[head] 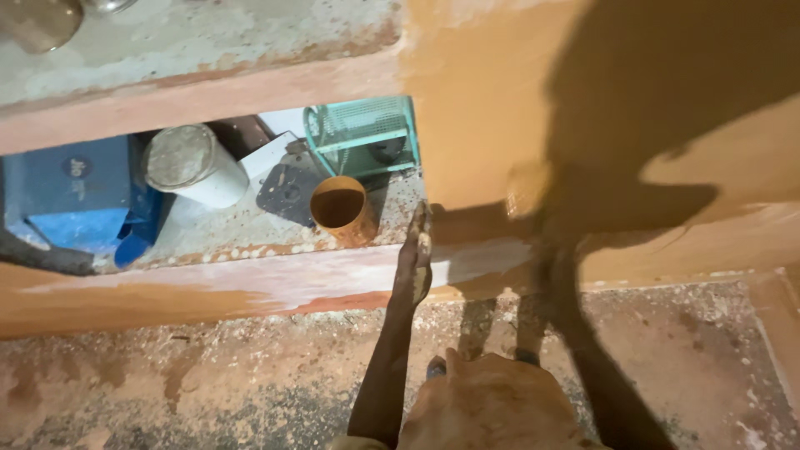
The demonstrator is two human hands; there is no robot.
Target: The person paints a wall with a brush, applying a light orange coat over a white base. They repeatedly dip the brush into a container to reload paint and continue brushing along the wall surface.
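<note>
My left hand (416, 254) reaches forward and rests on the front edge of a low shelf ledge (250, 283), fingers stretched out and holding nothing. It is smeared with pale dust. Just left of its fingertips, an orange pot (342, 210) with orange liquid inside stands in the shelf opening. My right hand (531, 196) is a motion blur against the orange-coated wall panel (483, 108). Whether it holds anything cannot be made out. My forearm casts a large dark shadow across the panel. My knee (492, 408) shows at the bottom.
Inside the shelf opening lie a white bucket (193, 167) on its side, a blue box (75, 192), a teal wire basket (364, 133), and a white box beside a dark square plate (287, 190). The speckled floor (208, 375) is stained orange.
</note>
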